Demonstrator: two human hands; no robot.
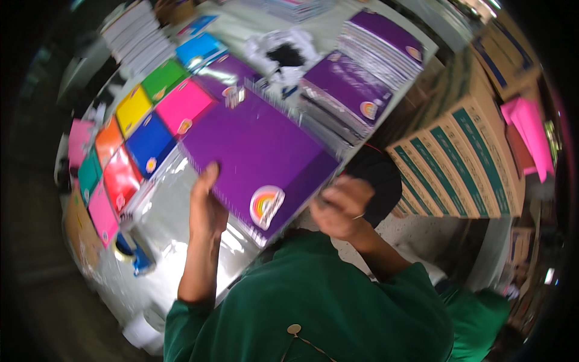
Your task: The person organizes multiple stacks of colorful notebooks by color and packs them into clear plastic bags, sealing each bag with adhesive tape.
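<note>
A large purple spiral notebook (253, 142) with a rainbow sticker near its lower corner is tilted in front of me. My left hand (208, 202) grips its lower left edge, thumb on the cover and the other fingers hidden beneath. Just off the notebook's right corner is my right hand (344, 208), its fingers curled together and somewhat blurred. Something small and greyish may be pinched there, but I cannot make it out. Beyond the notebook, rows of coloured notebooks include a pink one (184, 105), a blue one (151, 145) and a red one (122, 181).
Stacks of purple notebooks (350, 84) stand at the table's far right. A blue tape dispenser (136, 253) lies at the left, near a white roll (143, 330). Large cardboard boxes (458, 157) rise on the right, beside a dark rounded object (377, 184). White stacks (137, 39) stand far left.
</note>
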